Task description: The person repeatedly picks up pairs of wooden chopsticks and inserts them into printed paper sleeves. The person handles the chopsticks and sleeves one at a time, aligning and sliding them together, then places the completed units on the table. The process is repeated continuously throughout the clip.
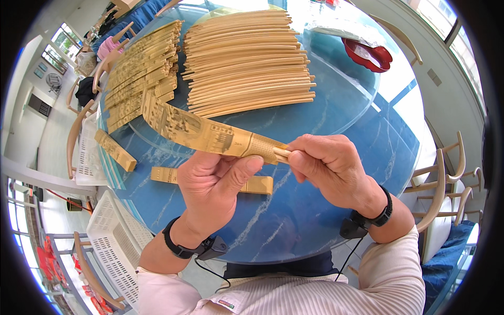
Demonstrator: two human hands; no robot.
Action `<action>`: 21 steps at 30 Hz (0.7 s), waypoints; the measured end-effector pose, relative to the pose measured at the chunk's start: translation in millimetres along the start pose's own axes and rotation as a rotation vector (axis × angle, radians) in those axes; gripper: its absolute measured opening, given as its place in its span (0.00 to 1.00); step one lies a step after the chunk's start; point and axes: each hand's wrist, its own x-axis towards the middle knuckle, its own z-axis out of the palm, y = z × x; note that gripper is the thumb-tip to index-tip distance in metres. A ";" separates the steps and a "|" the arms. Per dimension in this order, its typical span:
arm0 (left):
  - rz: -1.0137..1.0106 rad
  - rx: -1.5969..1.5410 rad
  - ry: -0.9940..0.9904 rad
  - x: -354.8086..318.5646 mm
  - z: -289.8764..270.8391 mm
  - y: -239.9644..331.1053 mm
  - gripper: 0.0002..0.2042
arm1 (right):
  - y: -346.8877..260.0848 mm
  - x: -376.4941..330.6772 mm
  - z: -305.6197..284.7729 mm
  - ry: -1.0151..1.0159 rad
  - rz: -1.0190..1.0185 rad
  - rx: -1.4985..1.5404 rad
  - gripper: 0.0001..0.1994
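Left hand (212, 181) holds a long tan paper sleeve (210, 134) from below, thumb on top near its open end, grip closed around it. Right hand (328, 165) pinches the ends of a chopstick pair (282, 153) sticking out of that sleeve opening, grip narrow, fingertips tight on the sticks. Sleeve runs up-left from the hands, tilted, held above the desk (325, 131), which is a round blue marbled top with a glass turntable (346, 89) on it. On the turntable: a wide row of bare wooden chopsticks (247, 58), laid side by side, and left of it a stack of already sleeved chopsticks (139, 68), the two groups just beside each other. On the blue surface below the held sleeve: one sleeved pair (115, 150) lying alone at the left edge, another one (254, 185) partly hidden under the left hand. Red dish (375, 55) with clear plastic in it sits far right on the turntable, well apart from the hands. White perforated plastic basket (113, 236) stands beside the desk at lower left. Wooden chairs (446, 178) ring the desk at right. Both wrists carry black bands with small clipped units and cables.
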 end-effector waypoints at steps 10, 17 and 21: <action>-0.247 0.136 -0.115 -7.6 18.8 -4.7 0.11 | 12.2 2.3 5.6 0.057 -0.133 -0.062 0.25; -0.143 -0.139 -0.143 1.3 9.6 -9.7 0.14 | 4.9 0.9 2.4 0.018 -0.042 -0.069 0.27; -0.078 -0.273 -0.088 7.7 8.1 -10.7 0.12 | 2.8 -1.8 7.1 -0.026 -0.012 -0.082 0.28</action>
